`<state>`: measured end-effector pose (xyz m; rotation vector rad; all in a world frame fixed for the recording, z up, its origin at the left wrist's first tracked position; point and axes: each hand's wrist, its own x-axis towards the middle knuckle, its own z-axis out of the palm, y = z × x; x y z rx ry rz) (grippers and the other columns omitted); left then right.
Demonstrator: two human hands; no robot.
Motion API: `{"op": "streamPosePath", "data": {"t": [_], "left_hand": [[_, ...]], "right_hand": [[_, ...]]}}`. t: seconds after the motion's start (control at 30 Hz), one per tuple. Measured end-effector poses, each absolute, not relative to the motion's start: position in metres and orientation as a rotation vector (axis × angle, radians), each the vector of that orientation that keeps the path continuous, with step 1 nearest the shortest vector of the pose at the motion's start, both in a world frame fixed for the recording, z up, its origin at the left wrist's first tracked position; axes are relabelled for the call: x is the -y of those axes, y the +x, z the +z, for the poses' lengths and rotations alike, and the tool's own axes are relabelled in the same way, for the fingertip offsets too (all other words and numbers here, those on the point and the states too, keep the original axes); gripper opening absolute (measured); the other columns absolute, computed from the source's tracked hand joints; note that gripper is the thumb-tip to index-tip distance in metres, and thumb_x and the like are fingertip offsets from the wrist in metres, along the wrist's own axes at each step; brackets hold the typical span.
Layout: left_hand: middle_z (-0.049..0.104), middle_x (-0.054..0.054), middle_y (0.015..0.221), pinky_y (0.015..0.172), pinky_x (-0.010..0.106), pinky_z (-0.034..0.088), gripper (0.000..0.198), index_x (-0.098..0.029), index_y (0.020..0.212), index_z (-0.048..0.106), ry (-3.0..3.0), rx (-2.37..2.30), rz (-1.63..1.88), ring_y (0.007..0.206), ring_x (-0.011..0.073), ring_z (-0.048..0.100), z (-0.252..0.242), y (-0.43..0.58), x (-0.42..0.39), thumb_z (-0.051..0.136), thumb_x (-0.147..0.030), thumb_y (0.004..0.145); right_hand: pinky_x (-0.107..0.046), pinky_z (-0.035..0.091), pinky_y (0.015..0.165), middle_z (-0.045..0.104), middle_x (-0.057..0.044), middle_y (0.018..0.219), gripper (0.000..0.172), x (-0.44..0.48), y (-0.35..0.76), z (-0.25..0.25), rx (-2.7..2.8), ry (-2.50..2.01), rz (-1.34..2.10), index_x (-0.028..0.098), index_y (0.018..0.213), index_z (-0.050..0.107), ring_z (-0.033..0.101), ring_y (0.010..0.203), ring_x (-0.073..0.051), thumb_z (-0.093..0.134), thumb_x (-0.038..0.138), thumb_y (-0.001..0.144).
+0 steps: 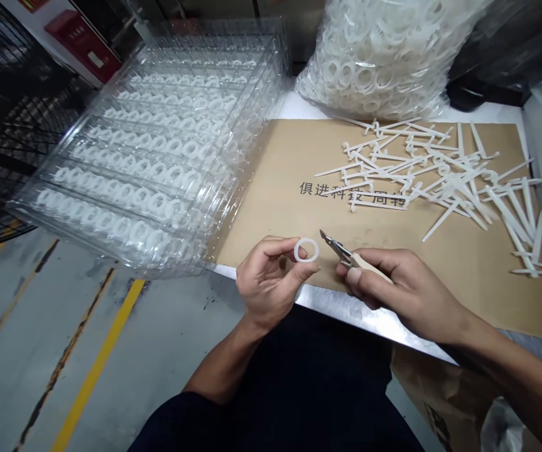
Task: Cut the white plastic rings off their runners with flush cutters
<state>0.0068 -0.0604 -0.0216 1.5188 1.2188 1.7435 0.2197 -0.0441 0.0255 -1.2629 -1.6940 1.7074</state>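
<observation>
Between the thumb and fingers of my left hand is a white plastic ring, held up over the front edge of the table. My right hand is closed around a pair of nippers with metal jaws and pale handles. Their tip points up and left, just right of the ring and apart from it. Beyond the hands, many thin white plastic sprues lie in a loose heap on the cardboard sheet.
Clear plastic trays with rows of white rings are stacked at the left. A clear bag full of rings stands at the back. A black wire-guarded fan is at far left. The table's metal edge runs below my hands.
</observation>
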Motion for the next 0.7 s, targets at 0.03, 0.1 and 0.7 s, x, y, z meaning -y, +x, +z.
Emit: {"op": "streamPosePath", "data": {"t": [0.03, 0.1, 0.7], "left_hand": [[0.075, 0.000, 0.087, 0.071, 0.022, 0.063, 0.031, -0.020, 0.107, 0.073, 1.537, -1.215, 1.753, 0.076, 0.0115, 0.073, -0.0217, 0.0069, 0.0603, 0.090, -0.023, 0.081], [0.075, 0.000, 0.088, 0.071, 0.023, 0.063, 0.031, -0.021, 0.108, 0.073, 1.559, -1.209, 1.764, 0.076, 0.0111, 0.072, -0.0220, 0.0068, 0.0601, 0.089, -0.020, 0.081], [0.075, 0.002, 0.090, 0.070, 0.028, 0.061, 0.033, -0.022, 0.111, 0.072, 1.694, -1.244, 1.740, 0.076, 0.0140, 0.071, -0.0263, 0.0033, 0.0632, 0.088, -0.022, 0.082]], "right_hand": [[-0.027, 0.041, 0.052, 0.052, 0.000, 0.067, 0.034, 0.0445, 0.2199, 0.0246, 1.698, -1.268, 1.700, 0.018, 0.084, 0.066, 0.049, 0.060, -0.015, 0.056, 0.044, 0.104], [-0.028, 0.041, 0.052, 0.051, 0.000, 0.068, 0.037, 0.0446, 0.2199, 0.0233, 1.709, -1.271, 1.684, 0.019, 0.080, 0.064, 0.049, 0.060, -0.015, 0.056, 0.045, 0.105], [-0.029, 0.041, 0.053, 0.049, 0.000, 0.068, 0.039, 0.0436, 0.2184, 0.0229, 1.706, -1.244, 1.684, 0.020, 0.073, 0.058, 0.049, 0.060, -0.015, 0.058, 0.046, 0.103]]}}
